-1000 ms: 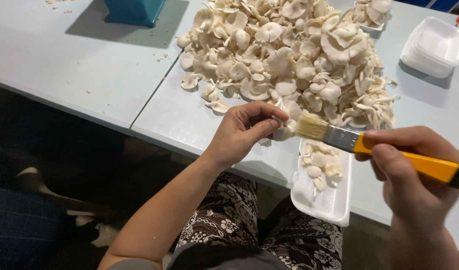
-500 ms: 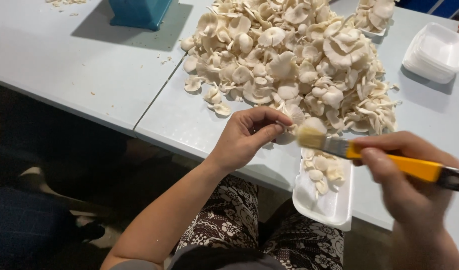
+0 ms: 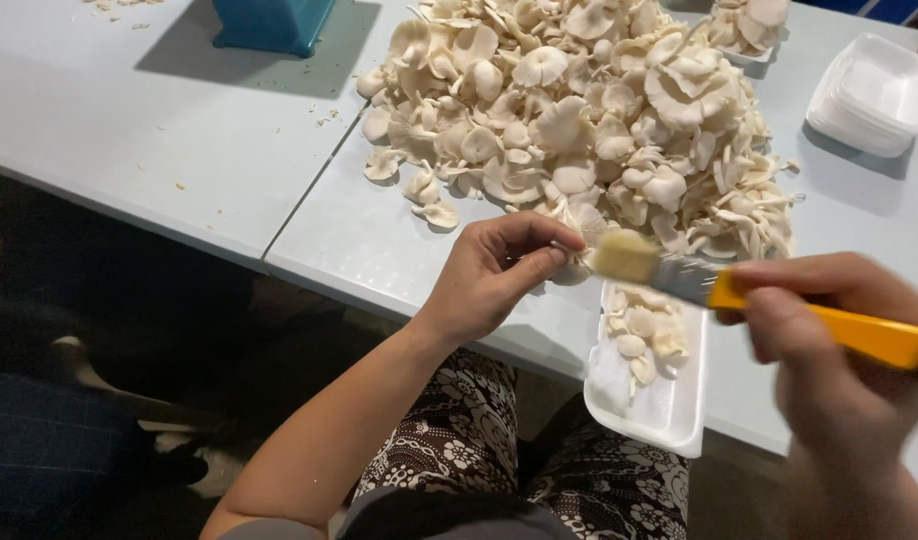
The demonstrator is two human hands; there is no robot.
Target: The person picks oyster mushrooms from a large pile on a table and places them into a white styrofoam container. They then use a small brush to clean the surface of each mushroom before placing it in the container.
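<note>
My left hand [image 3: 494, 275] pinches a small white mushroom [image 3: 577, 270] at the near edge of the table. My right hand [image 3: 829, 345] grips a paintbrush with a yellow handle [image 3: 864, 335], and its pale bristles [image 3: 627, 255] touch the mushroom in my left fingers. Just below the brush lies a white foam tray [image 3: 659, 405] with a few mushrooms [image 3: 647, 325] in its far end; it overhangs the table edge. A big heap of white oyster mushrooms [image 3: 589, 120] fills the table beyond both hands.
A stack of white foam trays [image 3: 872, 95] sits at the far right. A teal box [image 3: 274, 25] stands at the far left of the grey table [image 3: 179, 150]. Another tray of mushrooms [image 3: 749, 25] is at the back. My patterned trousers [image 3: 459, 440] are below the table edge.
The brush has slid left and slightly up across the mushroom, the bristles now closer to my left fingers. My left hand stays in place, still pinching the mushroom.
</note>
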